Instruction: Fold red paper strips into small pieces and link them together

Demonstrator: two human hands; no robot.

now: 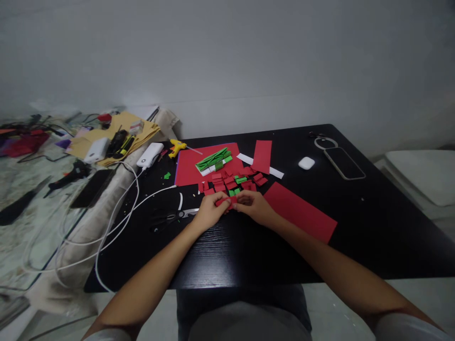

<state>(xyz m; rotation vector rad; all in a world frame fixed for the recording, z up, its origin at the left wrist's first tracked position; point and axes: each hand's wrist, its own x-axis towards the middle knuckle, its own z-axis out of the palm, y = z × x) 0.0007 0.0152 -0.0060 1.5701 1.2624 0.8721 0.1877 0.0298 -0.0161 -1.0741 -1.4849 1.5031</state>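
Note:
My left hand (210, 209) and my right hand (256, 206) meet near the front middle of the black table. Between their fingertips is a small piece of red paper (229, 202), pinched from both sides; the fingers partly cover it. Just beyond my hands lie several small folded red paper pieces (230, 183) and a few folded green ones (241, 180). A large red sheet (298, 212) lies partly under my right forearm. Black-handled scissors (182, 214) rest beside my left hand, with a curved white paper strip (180, 201) close by.
Behind the pieces, a bundle of folded green paper (213, 159) lies on red sheets (185, 166). A yellow glue gun (177, 148), a white power bank (150, 155) and white cables (137, 189) are on the left. An earbud case (306, 163) and a phone (344, 163) lie right.

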